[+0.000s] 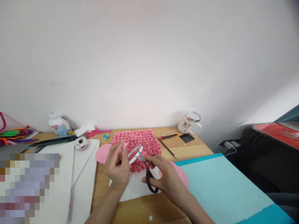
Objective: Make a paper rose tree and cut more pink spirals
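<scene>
My left hand [118, 165] is closed, pinching a small pink paper piece [125, 145] between thumb and fingertips. A thin white ring-shaped band [133, 161], like a narrow roll of tape, sticks out from the right side of this hand. My right hand [164, 174] holds scissors [151, 183] by their black handles. Their blades are partly apart and reach the white band; whether they touch it I cannot tell. Behind and below both hands lies a panel of pink paper roses [133, 137] in rows. Its lower part is bare white sheet [130, 189].
Pink paper circles [102, 154] lie beside the roses. Behind stand a white bottle [59, 124] and a white mug [189, 123]. A pencil [168, 147] and pink scissors [98, 133] lie near the wall. White sheets [84, 174] are left, a pale blue sheet [221, 186] right.
</scene>
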A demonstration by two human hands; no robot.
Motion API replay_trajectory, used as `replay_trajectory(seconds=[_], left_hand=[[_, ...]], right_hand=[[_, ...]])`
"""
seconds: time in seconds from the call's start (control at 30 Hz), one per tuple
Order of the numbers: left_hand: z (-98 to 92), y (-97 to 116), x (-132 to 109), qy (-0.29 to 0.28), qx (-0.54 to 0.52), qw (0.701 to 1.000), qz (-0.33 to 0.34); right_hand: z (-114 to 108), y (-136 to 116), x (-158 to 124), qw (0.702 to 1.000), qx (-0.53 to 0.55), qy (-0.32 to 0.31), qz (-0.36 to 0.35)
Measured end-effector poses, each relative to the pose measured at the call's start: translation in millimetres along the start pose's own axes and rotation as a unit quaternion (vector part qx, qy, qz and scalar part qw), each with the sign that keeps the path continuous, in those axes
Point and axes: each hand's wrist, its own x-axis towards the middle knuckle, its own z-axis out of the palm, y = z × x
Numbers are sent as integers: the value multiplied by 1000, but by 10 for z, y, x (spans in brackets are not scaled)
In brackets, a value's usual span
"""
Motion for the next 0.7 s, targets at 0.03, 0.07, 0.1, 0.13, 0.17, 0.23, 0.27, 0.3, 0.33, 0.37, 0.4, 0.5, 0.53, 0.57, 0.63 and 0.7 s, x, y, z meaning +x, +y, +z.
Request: replay_trajectory(seconds=[0.03,0.07,0.1,0.13,0.17,0.23,0.27,0.3,0.33,0.37,0.4,0.5,0.53,0.57,0.63,0.7], left_hand=[[-2,1,6,-1,6,1000,2],[-4,1,10,-2,12,1000,5],[-5,-1,12,-2,16,1000,8],[-5,-6,11,-1,15,1000,14],[-5,-14,7,0,12,1000,19],[-3,-34,-8,1,3,999,32],[-2,-44,-17,1,3,999,40],[-2,-52,-26,0,6,999,48],[-1,-58,-33,-2,11,998,57],[-2,-60,-39,-5,17,998,65],[-3,-58,-42,-8,20,997,75],[-7,-43,-37,-19,14,995,99],[-9,-38,-34,-22,8,994,106],[-10,-34,-31,-23,4,993,112],[-10,-32,-27,-25,2,992,122],[-9,-39,-27,-23,3,991,128]], right_hand=[[4,-5,-11,1000,5,2,-16],[10,-13,-21,999,19,7,-36],[15,-23,-30,998,40,18,-54],[19,-36,-35,995,63,38,-66],[21,-54,-33,992,85,68,-69],[23,-98,-9,982,116,140,-52],[24,-122,13,976,126,173,-41],[27,-145,38,971,135,197,-33],[34,-165,66,966,145,211,-28],[45,-182,92,963,156,218,-25],[59,-194,116,961,166,220,-21],[111,-203,160,961,183,206,-12],[125,-199,167,962,183,201,-10],[137,-194,171,963,180,199,-10],[153,-181,177,966,160,202,-11],[168,-162,184,970,132,202,-9]])
